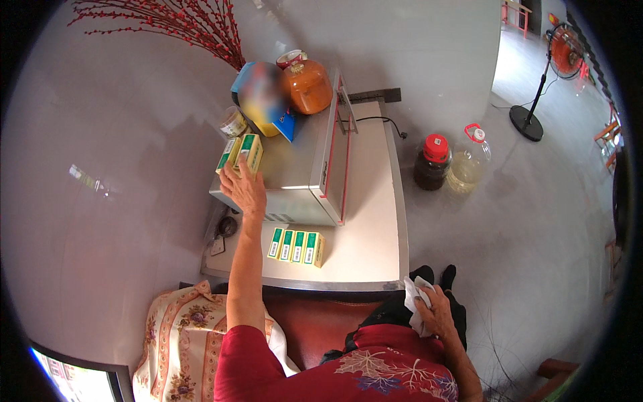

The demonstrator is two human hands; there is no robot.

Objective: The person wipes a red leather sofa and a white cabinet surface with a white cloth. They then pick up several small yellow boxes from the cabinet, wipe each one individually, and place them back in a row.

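My left hand (246,191) reaches over the near left corner of a silver box-shaped appliance (288,164). Its fingers are apart and touch the near ends of two small yellow-and-green boxes, a left box (228,155) and a right box (250,150), lying side by side on top. No firm grip on either box shows. Below on the white table (365,248), several matching boxes (295,246) stand in a row beside the appliance. By my lap at the table's near right corner, my right hand (439,313) is closed around a crumpled white tissue (416,305).
An orange jar (309,87), a clear tub (233,122) and a blue-and-yellow package (266,100) crowd the appliance's top. A red-lidded jar (432,164) and a large clear bottle (467,164) stand on the floor to the right. A black-stemmed fan (536,100) is farther back.
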